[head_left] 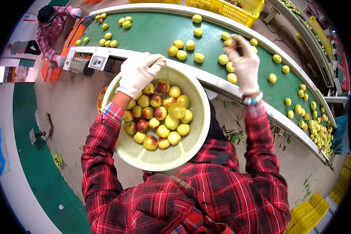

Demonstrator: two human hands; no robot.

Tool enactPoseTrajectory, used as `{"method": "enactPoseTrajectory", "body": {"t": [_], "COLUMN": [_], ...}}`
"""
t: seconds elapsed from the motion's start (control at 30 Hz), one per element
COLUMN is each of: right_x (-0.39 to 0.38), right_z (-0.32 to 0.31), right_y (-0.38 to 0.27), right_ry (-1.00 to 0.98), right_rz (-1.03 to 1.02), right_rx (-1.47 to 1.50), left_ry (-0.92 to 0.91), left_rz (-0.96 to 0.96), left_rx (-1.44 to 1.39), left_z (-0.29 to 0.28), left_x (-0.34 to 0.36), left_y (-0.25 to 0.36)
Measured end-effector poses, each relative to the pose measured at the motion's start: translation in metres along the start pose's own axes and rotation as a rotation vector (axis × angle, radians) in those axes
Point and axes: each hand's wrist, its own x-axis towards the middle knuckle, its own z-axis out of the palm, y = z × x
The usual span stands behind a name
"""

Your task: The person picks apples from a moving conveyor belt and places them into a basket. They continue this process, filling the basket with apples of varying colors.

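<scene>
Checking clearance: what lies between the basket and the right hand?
From the basket, the head view shows white rail, then green belt with yellow-green fruit toward the right hand.

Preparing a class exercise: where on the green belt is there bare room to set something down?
The green belt is bare between the left fruit group and the middle cluster, with a smaller patch along the near rail, right of the right hand. Fruit crowds that hand; a fruit pile packs the right end.

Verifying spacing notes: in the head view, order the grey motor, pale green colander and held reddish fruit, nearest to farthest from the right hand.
1. Reddish fruit, in the right hand.
2. Pale green colander, lower left.
3. Grey motor, far left.
</scene>
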Motion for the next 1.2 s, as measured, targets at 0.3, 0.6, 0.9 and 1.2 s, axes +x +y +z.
{"method": "enactPoseTrajectory", "body": {"t": [0.3, 0.6, 0.9, 1.2], "right_x": [-0.047, 0.053, 0.051, -0.003], "right_z": [0.047, 0.200, 0.200, 0.046], "right_y": [-0.068, 0.009, 0.034, -0.038], "right_ry": [-0.302, -0.743, -0.651, -0.111], "right_rz": [-0.074, -0.599, -0.456, 0.324], "right_rx": [0.326, -0.567, -0.684, 0.194], "left_ry": [-0.048, -0.012, -0.032, -0.065], "left_rz": [-0.071, -0.030, 0.008, 0.030], "left_rx": [-0.019, -0.041, -0.123, -0.149], "left_z": [-0.011, -0.020, -0.025, -0.030], "left_x": [-0.006, 0.001, 0.015, 0.025], "left_y": [0.006, 0.008, 0.015, 0.025]}}
